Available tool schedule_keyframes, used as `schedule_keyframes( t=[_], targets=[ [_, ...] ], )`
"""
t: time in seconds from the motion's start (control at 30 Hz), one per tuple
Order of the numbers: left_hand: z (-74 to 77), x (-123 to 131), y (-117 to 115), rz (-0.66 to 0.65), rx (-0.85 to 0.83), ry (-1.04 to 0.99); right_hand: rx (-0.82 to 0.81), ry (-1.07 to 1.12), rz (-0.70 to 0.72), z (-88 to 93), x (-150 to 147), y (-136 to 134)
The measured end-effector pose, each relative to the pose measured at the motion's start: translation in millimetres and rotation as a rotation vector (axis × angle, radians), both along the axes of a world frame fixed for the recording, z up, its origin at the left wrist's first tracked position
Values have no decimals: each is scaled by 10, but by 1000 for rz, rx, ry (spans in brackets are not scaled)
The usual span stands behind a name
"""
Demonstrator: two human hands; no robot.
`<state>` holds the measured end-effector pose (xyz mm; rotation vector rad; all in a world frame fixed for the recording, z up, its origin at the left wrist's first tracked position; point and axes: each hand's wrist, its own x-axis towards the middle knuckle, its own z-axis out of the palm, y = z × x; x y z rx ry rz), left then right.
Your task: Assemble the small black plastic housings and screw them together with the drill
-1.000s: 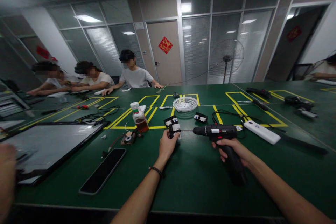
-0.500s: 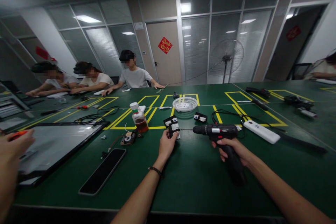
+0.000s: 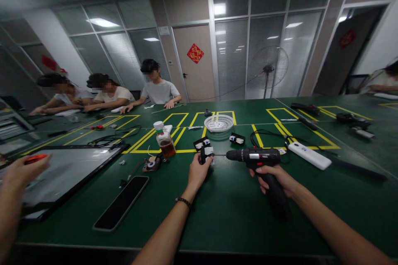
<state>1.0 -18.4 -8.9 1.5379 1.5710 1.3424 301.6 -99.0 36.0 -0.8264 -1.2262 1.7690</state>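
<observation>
My left hand (image 3: 197,172) is closed round a small black and white part (image 3: 205,153) that stands on the green table (image 3: 230,211). My right hand (image 3: 275,176) grips the handle of a black cordless drill (image 3: 255,158). The drill lies level, and its thin bit points left and touches the part. A second black and white part (image 3: 236,138) and a third (image 3: 199,144) lie just behind.
A bottle of brown liquid (image 3: 164,140), a small circuit part (image 3: 151,164), a dark phone (image 3: 122,202) and a large flat panel (image 3: 59,172) lie to the left. A white fan grille (image 3: 219,123) and white oblong device (image 3: 309,155) lie beyond. A co-worker's hand (image 3: 21,169) holds something red; other people sit at the far side.
The drill has shifted slightly left, its bit now against the part. The co-worker's hand at the left has come further over the panel with a red item.
</observation>
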Motion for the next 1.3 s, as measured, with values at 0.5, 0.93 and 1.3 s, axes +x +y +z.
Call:
schedule_keyframes(
  t=[0.5, 0.93, 1.3],
  targets=[
    [-16, 6, 6, -14, 4, 12, 19, 12, -17, 19, -16, -9],
    [-9, 6, -6, 11, 25, 66, -20, 9, -43, 27, -18, -11],
    [-8, 6, -24, 96, 33, 198, -42, 27, -38, 84, -20, -14]
  ],
)
